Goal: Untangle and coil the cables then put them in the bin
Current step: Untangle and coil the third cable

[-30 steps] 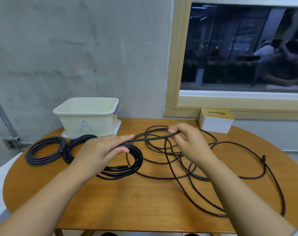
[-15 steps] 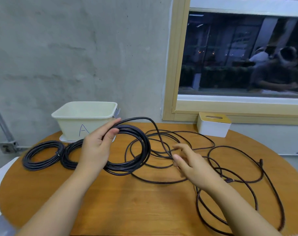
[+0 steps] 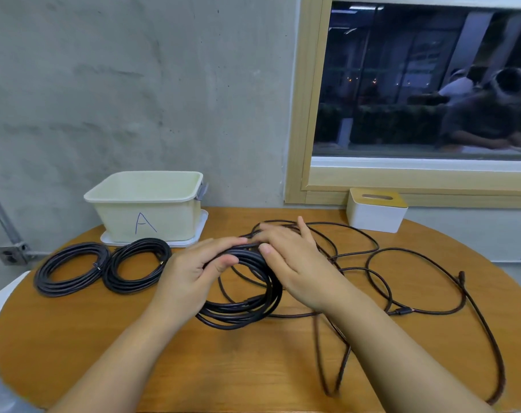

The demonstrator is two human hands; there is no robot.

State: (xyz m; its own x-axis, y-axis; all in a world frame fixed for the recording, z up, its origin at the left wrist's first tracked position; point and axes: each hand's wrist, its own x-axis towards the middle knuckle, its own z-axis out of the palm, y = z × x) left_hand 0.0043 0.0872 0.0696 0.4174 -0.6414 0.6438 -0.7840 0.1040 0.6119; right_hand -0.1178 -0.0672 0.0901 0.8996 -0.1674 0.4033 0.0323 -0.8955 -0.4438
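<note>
A black cable coil [image 3: 247, 308] sits mid-table, its far side gripped by my left hand [image 3: 190, 272], fingers over it and thumb beneath. My right hand [image 3: 292, 257] lies on the same far side of the coil, where the loose strand joins, fingers laid forward over the strands. Loose black cable [image 3: 426, 296] trails from there in wide loops across the right half of the table. Two finished coils lie at the left: one [image 3: 68, 271] far left, another [image 3: 135, 265] beside it. The cream bin [image 3: 147, 205] marked "A" stands behind them, by the wall.
The round wooden table [image 3: 134, 359] ends close in front and at both sides. A white box with a wooden lid [image 3: 375, 210] stands at the back right under the window. The bin rests on a white tray [image 3: 199, 231].
My right hand has come from the loose cable on the table up to the coil, bringing a strand to it. My left hand lowered the coil from tilted toward flat.
</note>
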